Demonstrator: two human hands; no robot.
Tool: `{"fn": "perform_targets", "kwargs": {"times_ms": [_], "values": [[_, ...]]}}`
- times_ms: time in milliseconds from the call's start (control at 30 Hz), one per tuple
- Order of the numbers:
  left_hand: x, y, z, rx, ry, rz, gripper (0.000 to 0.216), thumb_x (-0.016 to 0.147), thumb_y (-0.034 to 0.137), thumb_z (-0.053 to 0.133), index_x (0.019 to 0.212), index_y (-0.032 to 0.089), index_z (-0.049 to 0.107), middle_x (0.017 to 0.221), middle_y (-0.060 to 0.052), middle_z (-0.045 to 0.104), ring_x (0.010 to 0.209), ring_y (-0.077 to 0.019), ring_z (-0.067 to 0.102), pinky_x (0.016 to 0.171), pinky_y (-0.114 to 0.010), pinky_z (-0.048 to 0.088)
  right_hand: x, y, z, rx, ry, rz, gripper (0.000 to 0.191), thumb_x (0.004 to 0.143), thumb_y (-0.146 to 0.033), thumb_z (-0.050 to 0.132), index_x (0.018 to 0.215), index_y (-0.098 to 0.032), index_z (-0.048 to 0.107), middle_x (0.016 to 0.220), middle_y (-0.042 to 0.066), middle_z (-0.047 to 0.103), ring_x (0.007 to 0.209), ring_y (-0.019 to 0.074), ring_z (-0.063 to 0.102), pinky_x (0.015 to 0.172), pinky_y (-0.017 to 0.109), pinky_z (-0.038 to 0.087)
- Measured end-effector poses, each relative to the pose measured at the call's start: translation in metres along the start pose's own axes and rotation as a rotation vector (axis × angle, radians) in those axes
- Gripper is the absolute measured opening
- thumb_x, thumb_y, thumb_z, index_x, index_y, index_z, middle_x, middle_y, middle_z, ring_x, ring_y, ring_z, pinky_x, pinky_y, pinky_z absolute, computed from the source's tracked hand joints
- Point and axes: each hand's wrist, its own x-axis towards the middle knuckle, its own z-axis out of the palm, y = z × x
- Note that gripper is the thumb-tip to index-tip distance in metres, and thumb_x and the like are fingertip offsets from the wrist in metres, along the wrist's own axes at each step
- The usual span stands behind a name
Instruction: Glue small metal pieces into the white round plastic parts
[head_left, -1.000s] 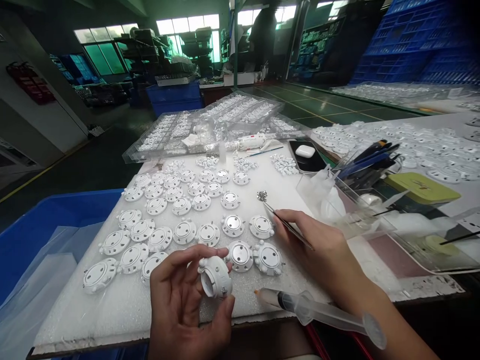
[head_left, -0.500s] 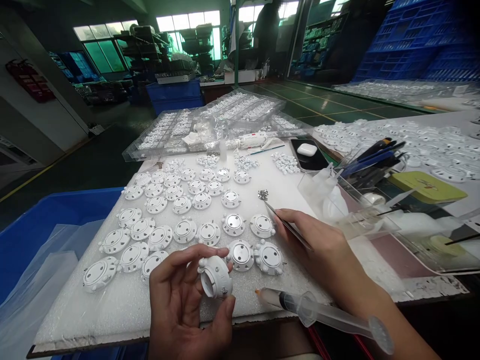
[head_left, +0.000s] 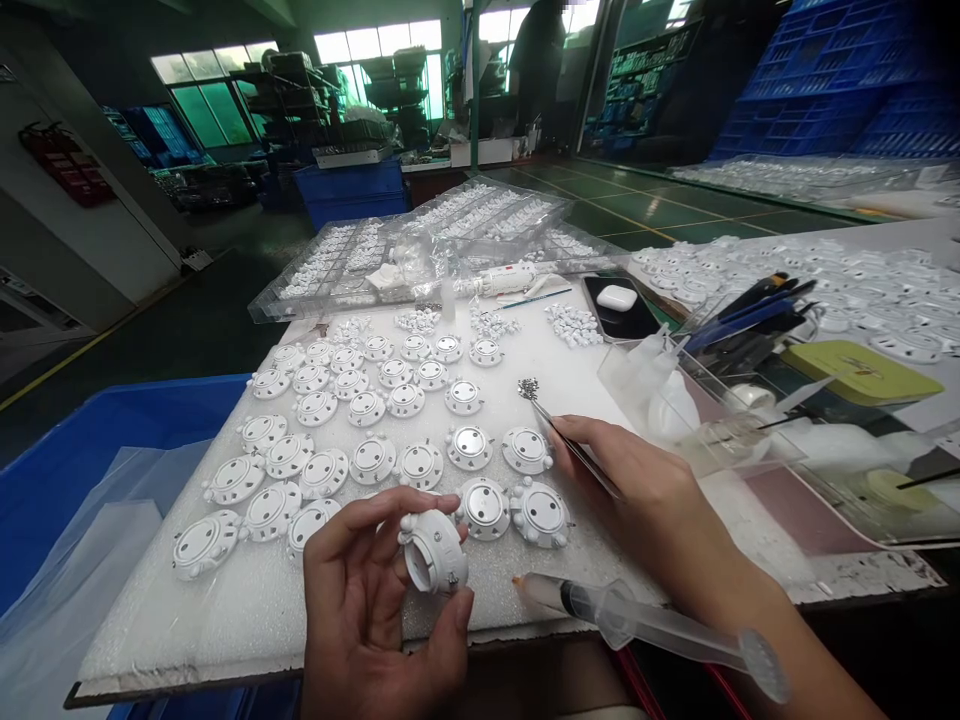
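My left hand (head_left: pixel 367 600) is closed around a white round plastic part (head_left: pixel 435 553), held tilted just above the near edge of the white foam board (head_left: pixel 247 610). My right hand (head_left: pixel 637 480) pinches metal tweezers (head_left: pixel 574 445), whose tip reaches a small pile of tiny metal screws (head_left: pixel 528 387) on the board. Several more white round parts (head_left: pixel 375 425) lie in rows across the foam. A plastic syringe (head_left: pixel 637 625) rests beneath my right forearm at the board's front edge.
A blue bin (head_left: pixel 82 450) lined with clear plastic stands at the left. Clear trays of small white pieces (head_left: pixel 420 245) sit behind the board, beside a phone with a white earbud case (head_left: pixel 616 297). A clear box (head_left: pixel 750 430) of tools is at the right.
Nothing has moved much. The tweezers' tip has crept slightly toward the screw pile, and the view has shifted a little.
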Motion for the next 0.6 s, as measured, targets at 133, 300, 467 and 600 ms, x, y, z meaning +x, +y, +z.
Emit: {"fn": "perform_targets", "kwargs": {"times_ms": [133,300,467,600], "values": [[0.0,0.0,0.0,0.007,0.0,0.003,0.043,0.091,0.018,0.073,0.125,0.032,0.051,0.119,-0.003,0.065,0.109,-0.0202,0.074,0.087,-0.027,0.066,-0.002,0.001,0.0,0.015,-0.016,-0.004,0.013,0.1,-0.018,0.057,0.112,-0.019,0.061,0.094,0.005,0.075,0.08,0.0206,0.074,0.074,0.032,0.06],[0.0,0.0,0.0,0.013,-0.003,-0.004,0.043,0.091,0.017,0.072,0.125,0.032,0.051,0.12,-0.003,0.065,0.11,-0.0196,0.073,0.087,-0.027,0.066,-0.003,0.002,0.001,0.014,-0.022,-0.009,0.018,0.099,-0.016,0.056,0.115,-0.02,0.062,0.098,0.007,0.076,0.086,0.0224,0.076,0.077,0.033,0.062],[0.0,0.001,0.0,0.008,0.006,-0.01,0.044,0.09,0.018,0.074,0.125,0.032,0.052,0.119,-0.003,0.066,0.109,-0.0205,0.074,0.087,-0.028,0.065,-0.004,0.0,-0.001,0.017,0.02,-0.012,0.017,0.097,-0.016,0.06,0.113,-0.02,0.064,0.096,0.006,0.077,0.082,0.0228,0.076,0.076,0.033,0.062],[0.01,0.007,0.004,0.041,-0.008,-0.007,0.046,0.087,0.015,0.074,0.123,0.031,0.05,0.119,-0.003,0.065,0.11,-0.0204,0.073,0.09,-0.028,0.064,0.002,-0.008,-0.01,0.221,0.124,0.188,0.01,0.095,-0.019,0.066,0.105,-0.021,0.067,0.092,0.003,0.078,0.075,0.0182,0.076,0.069,0.026,0.062]]}}
